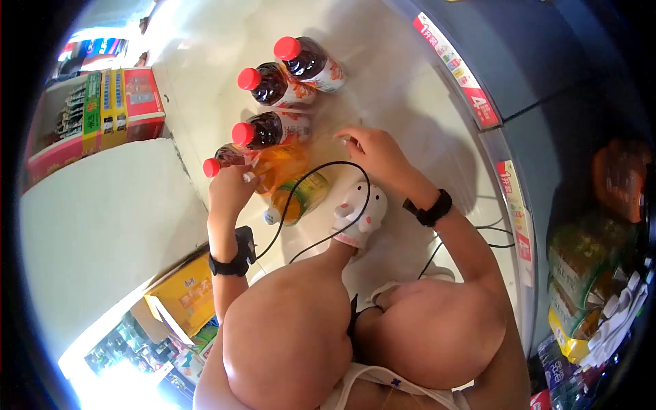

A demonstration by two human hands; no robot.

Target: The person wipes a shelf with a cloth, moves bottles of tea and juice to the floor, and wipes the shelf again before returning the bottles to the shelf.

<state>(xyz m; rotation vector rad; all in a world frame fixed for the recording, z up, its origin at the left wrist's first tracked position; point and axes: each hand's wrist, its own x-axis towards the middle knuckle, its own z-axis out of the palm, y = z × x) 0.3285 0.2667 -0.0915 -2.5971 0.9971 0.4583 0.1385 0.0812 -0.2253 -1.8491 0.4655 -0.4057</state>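
Note:
I crouch over a pale floor. My left hand grips a red-capped bottle of dark drink that leans against an orange drink bottle. A yellow-green labelled bottle with a white cap lies on the floor just right of that hand. My right hand hovers over the floor with fingers loosely curled and nothing in them, right of a standing red-capped bottle. Two more red-capped bottles stand farther away in a row.
A shelf edge with red and white price tags runs along the right, with bottled drinks below. Cardboard cases sit at upper left, a yellow box at lower left. A black cable loops over my slipper.

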